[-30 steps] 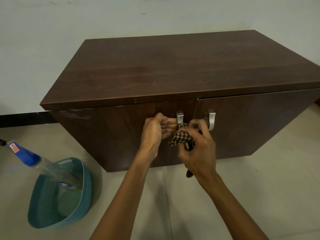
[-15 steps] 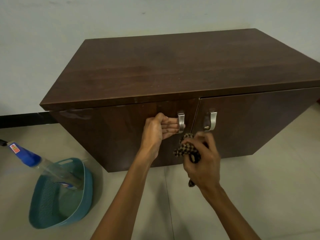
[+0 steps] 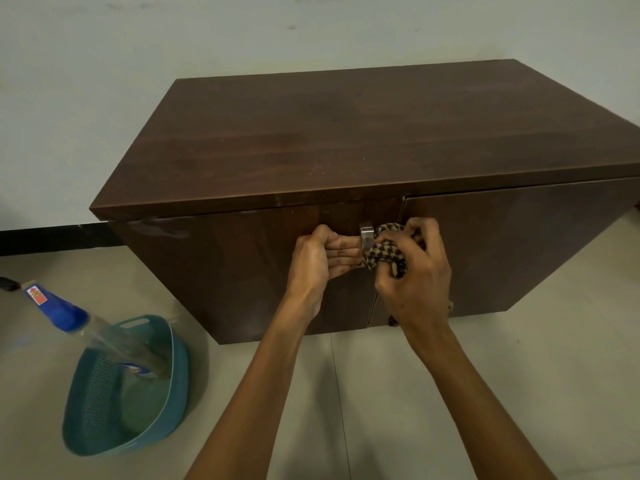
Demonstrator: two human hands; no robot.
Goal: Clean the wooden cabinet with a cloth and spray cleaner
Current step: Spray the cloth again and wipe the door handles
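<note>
A dark wooden cabinet [image 3: 363, 133] with two front doors stands on the floor against the wall. My left hand [image 3: 318, 261] is curled beside the left door's metal handle [image 3: 365, 235], fingertips at the handle. My right hand [image 3: 415, 282] grips a bunched brown-and-cream checked cloth [image 3: 386, 252] and presses it over the right door's handle, which is hidden behind the cloth. A clear spray bottle [image 3: 86, 323] with a blue neck lies slanted in a teal basket at the lower left.
The teal plastic basket [image 3: 173, 393] sits on the pale tiled floor left of the cabinet. A dark skirting strip [image 3: 45, 237] runs along the wall's base. A small bracket shows under the right door's lower edge.
My right hand has lifted the cloth from below the handles up onto the right door's handle. My left hand has stayed by the left handle.
</note>
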